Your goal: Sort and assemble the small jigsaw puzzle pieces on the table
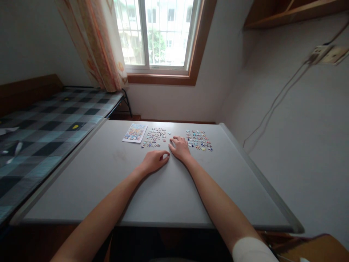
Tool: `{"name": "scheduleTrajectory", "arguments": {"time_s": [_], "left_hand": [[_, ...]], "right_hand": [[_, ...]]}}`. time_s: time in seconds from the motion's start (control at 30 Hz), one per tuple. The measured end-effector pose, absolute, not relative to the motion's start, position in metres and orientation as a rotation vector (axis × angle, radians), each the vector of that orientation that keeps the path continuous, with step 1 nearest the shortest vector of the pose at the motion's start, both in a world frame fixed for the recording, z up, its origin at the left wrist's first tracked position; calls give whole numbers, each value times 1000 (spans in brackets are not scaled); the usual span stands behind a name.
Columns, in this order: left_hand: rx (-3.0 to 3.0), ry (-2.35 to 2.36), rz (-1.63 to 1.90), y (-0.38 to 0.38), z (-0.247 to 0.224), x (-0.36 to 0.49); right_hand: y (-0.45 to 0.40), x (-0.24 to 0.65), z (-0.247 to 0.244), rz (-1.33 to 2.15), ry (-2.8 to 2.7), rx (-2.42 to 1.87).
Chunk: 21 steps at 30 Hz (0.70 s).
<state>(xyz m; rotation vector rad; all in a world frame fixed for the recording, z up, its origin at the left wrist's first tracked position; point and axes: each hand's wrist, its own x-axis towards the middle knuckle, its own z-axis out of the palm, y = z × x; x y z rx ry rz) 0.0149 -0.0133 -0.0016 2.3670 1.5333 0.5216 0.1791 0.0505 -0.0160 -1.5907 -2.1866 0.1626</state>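
Two bare hands work over a pale table [169, 198] beneath a barred window [169, 40]; small jigsaw pieces lie spread in two patches near the far edge, the left patch [154, 140] beside a colourful printed sheet [135, 133], the right patch [199, 138] just past the right hand [180, 147]; a single pale piece [169, 133] sits apart from both, between the patches.

The right hand rests low over the table between the two patches, its fingers moderately spread and the palm turned down (whatever may lie under it is hidden); the left hand [154, 161] is nearer the person, its thumb and forefinger curled round into a narrow loop, their tips close together; whether they pinch a piece cannot be told at this size.

To the left stands a bed [57, 116] with a checked cover, beside a patterned orange curtain [95, 47]; to the right, a cable [272, 104] hangs from a wall socket [319, 54], below a wooden shelf [297, 15]; a white sleeve [253, 250] shows on the right arm.
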Motion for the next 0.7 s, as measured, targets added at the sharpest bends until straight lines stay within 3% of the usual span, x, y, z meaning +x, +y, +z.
{"name": "scheduleTrajectory", "arguments": {"time_s": [0.4,0.7], "left_hand": [[2387,1632,604,-7,-5,10],[2482,1594,380,-5,1,-1]], "right_hand": [[62,173,-10,148,-2121,-1616],[119,133,19,198,-2323,-1486]]}}
